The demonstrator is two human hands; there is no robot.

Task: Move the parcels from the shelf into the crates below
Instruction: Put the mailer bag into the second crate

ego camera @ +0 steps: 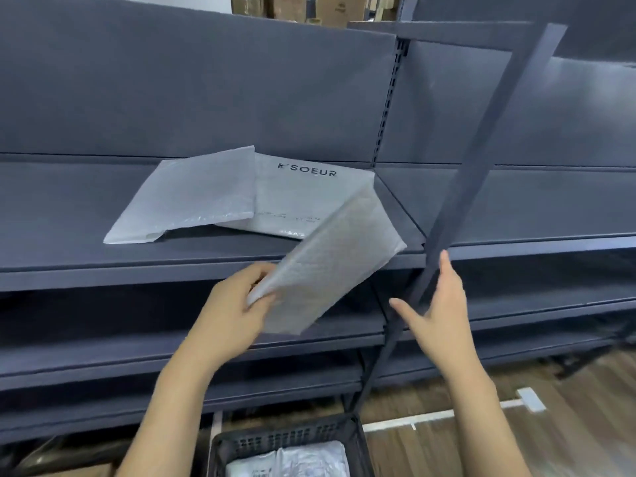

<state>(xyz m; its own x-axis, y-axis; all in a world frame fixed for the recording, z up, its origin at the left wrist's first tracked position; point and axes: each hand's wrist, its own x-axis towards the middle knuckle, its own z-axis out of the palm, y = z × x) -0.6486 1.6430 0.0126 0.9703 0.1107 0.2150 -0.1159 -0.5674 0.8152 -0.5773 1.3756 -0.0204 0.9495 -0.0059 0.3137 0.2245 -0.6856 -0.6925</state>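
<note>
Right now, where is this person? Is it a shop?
More likely a warehouse or parcel packing room than a shop. Long dark metal shelves hold only plain bubble mailers, a black crate on the floor collects more, and brown cardboard boxes are stacked behind.

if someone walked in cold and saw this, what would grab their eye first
Probably the white bubble mailer tilted in mid-air at the centre, pinched at its lower corner by the left hand, while the right hand is open beside it near the shelf post. Next, two more pale parcels overlapping on the dark shelf behind. At the bottom edge, a black crate already holds parcels.
</note>
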